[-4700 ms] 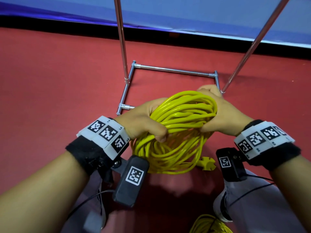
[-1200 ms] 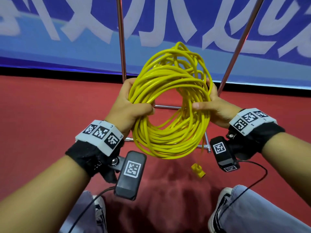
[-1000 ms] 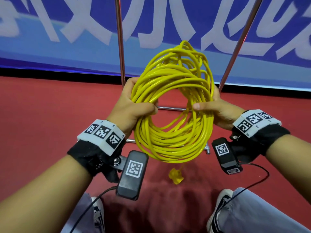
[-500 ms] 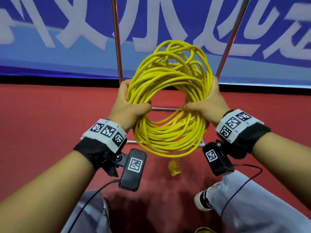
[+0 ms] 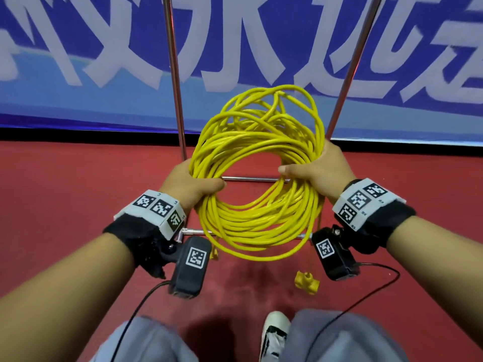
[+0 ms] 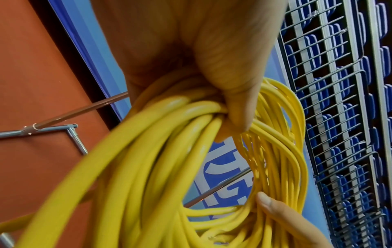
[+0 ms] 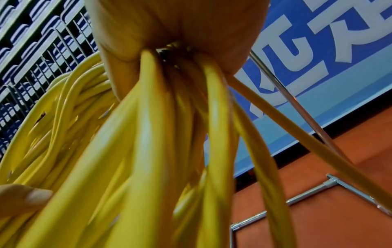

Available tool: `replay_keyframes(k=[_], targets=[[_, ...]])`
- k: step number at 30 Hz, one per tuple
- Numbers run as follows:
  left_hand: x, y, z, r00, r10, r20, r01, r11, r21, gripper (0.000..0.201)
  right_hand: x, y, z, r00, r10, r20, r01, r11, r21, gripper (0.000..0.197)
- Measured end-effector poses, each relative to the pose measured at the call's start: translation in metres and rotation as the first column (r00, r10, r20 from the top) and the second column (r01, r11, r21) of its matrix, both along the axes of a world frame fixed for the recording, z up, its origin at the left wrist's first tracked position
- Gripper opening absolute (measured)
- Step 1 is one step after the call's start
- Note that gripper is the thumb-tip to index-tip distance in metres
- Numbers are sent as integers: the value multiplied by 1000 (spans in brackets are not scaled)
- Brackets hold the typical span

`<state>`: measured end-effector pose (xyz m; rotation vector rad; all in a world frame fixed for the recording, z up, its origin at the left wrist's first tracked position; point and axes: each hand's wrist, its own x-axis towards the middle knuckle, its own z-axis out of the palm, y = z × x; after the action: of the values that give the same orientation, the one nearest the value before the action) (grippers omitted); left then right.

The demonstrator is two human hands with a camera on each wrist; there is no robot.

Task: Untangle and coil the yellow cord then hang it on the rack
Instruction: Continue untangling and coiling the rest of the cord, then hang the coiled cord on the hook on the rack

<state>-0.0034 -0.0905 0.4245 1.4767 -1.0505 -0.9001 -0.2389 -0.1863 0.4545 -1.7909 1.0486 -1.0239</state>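
Plug [image 5: 306, 281] swung rightward; both hands' fingers grip yellow cord [image 5: 257, 178] coil; banner [image 5: 235, 48] lettering unreadable.

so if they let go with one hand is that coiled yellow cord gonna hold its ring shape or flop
Probably flop. The coiled yellow cord is many loose, unbound loops, with strands straying at the top; the left hand and right hand each grip a side. Released, it would likely sag into a long oval. The dangling yellow plug may swing.
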Motion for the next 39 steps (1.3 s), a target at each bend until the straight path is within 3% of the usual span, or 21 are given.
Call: replay_keyframes(k=[4, 8, 13, 16, 20, 23, 25, 27, 30, 33, 36, 39], targets=[[27, -42, -30, 999, 21, 47, -23, 999, 47, 47, 26, -46, -28, 998, 42, -35, -41, 999, 24, 46], [53, -85, -47, 997, 10, 73, -15, 998, 60, 32, 58, -96, -59, 996, 83, -14, -82, 992, 93, 52], [71, -118, -5, 999, -9, 42, 8, 1000, 30, 34, 80, -132, -39, 992, 117, 44, -124, 968, 217, 39], [76, -131, 52, 999, -20, 38, 18, 999, 37, 34, 89, -146, -1, 981, 184, 63, -194, 940, 280, 55], [88, -147, 144, 991, -53, 119, 43, 995, 85, 33, 92, -160, 74, 966, 218, -137, -134, 880, 455, 124], [94, -161, 218, 974, -92, 207, 72, 992, 99, 51, 90, -164, 156, 957, 162, -241, -51, 911, 408, 143], [97, -172, 265, 945, -100, 310, 67, 991, 116, 52, 93, -164, 222, 924, 141, -355, -60, 971, 230, 142], [96, -183, 306, 908, -109, 404, 56, 988, 142, 46, 103, -167, 284, 828, 117, -549, -151, 988, -16, 141], [90, -195, 353, 868, -127, 480, 53, 985, 164, 36, 126, -176, 352, 694, 80, -716, -357, 901, -246, 139], [82, -201, 387, 850, -173, 497, 99, 980, 172, 33, 154, -186, 396, 566, 41, -823, -512, 800, -313, 131], [76, -205, 409, 830, -208, 518, 129, 974, 185, 35, 173, -193, 419, 443, 61, -895, -609, 753, -250, 104], [74, -207, 419, 812, -213, 544, 115, 971, 208, 39, 176, -198, 422, 430, 113, -896, -624, 754, -205, 69]])
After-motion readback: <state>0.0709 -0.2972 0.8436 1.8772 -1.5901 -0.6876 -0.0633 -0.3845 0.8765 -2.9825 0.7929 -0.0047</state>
